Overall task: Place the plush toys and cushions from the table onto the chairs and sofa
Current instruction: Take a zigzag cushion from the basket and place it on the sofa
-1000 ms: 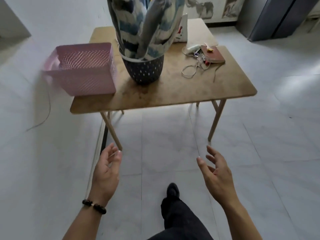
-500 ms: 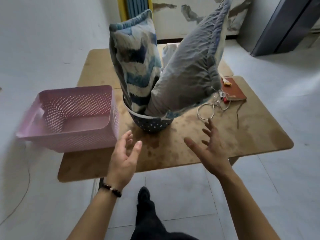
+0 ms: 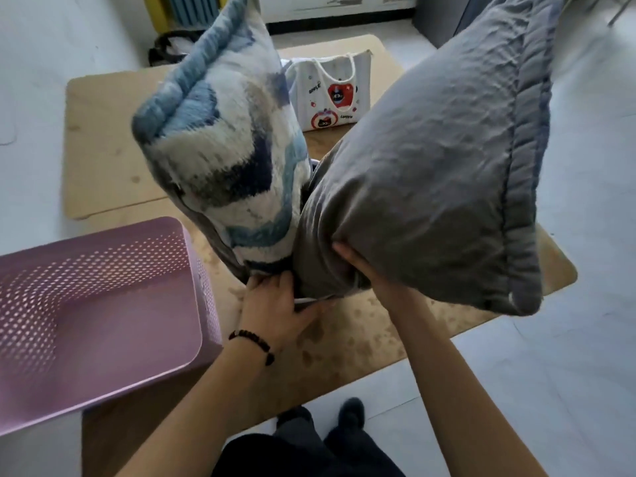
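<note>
Two cushions stand on end at the middle of the wooden table (image 3: 103, 149), lower ends together, tops leaning apart. The blue-and-white patterned cushion (image 3: 227, 156) is on the left and the grey cushion (image 3: 430, 187) is on the right.

Left hand (image 3: 275, 304): at the foot of the patterned cushion, fingers (image 3: 266, 282) touching its lower edge with the tips tucked under the fabric. Whether they clamp anything cannot be told.

Right hand (image 3: 358, 266): grips the near lower end of the grey cushion. The thumb is pressed into the fabric, which puckers round it - the other fingers are hidden behind the cushion.

A pink perforated basket (image 3: 103, 304) sits at the near left, overhanging the table edge. A white tote bag (image 3: 330, 94) stands at the far side - behind the cushions.
</note>
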Demonstrator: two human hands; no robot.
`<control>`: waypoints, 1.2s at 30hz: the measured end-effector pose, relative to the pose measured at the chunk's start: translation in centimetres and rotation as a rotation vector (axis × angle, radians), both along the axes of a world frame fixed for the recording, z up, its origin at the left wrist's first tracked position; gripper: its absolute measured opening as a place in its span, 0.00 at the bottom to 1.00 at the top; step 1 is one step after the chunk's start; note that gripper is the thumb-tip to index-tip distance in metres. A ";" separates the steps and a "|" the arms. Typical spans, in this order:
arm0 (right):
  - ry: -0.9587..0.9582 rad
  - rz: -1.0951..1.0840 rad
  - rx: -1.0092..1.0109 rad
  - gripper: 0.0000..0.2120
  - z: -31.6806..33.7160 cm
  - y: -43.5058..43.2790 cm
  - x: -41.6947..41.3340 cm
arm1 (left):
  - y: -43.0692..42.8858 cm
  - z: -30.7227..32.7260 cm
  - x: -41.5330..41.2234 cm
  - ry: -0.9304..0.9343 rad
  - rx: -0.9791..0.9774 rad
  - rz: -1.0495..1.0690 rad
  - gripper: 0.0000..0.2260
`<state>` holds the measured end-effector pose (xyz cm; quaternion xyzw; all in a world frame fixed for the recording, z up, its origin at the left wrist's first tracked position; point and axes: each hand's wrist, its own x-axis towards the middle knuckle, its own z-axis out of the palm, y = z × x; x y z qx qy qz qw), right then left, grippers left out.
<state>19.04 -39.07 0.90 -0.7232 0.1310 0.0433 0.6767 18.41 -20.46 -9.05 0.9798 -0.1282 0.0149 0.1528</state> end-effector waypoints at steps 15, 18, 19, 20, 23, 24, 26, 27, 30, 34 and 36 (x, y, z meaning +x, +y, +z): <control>-0.226 -0.380 0.465 0.34 8.0 -4.6 2.3 | -2.2 0.4 0.6 0.038 0.101 0.026 0.35; -0.441 -0.394 0.503 0.33 13.6 -7.1 1.5 | -2.3 0.8 0.6 0.085 0.094 0.040 0.32; -0.512 -0.368 0.521 0.29 15.2 -8.2 1.1 | -2.5 1.3 0.4 0.098 0.095 0.046 0.30; -0.561 -0.340 0.530 0.19 16.8 -9.3 0.5 | -2.6 1.8 0.4 0.105 0.105 0.045 0.29; -0.618 -0.324 0.608 0.10 18.5 -11.7 -1.4 | -2.4 2.6 0.6 0.238 -0.047 0.050 0.22; -0.619 -0.338 0.605 0.09 18.1 -12.4 -2.1 | -2.4 2.8 0.9 0.257 -0.177 0.054 0.17; -0.608 -0.434 0.585 0.05 16.8 -13.3 -3.6 | -3.1 4.4 1.2 0.197 -0.483 0.095 0.08; -0.596 -0.474 0.566 0.08 16.3 -13.4 -4.4 | -3.9 5.7 1.4 0.141 -0.610 0.116 0.04; -0.572 -0.648 0.439 0.08 14.9 -14.0 -6.5 | -7.7 11.7 2.1 0.054 -0.917 -0.020 0.08; -0.467 -0.793 0.286 0.07 14.3 -14.5 -9.8 | -13.9 18.8 1.9 0.107 -1.063 -0.338 0.10; -0.386 -0.825 0.213 0.09 13.8 -14.4 -12.1 | -16.6 19.7 0.9 0.274 -1.114 -0.502 0.17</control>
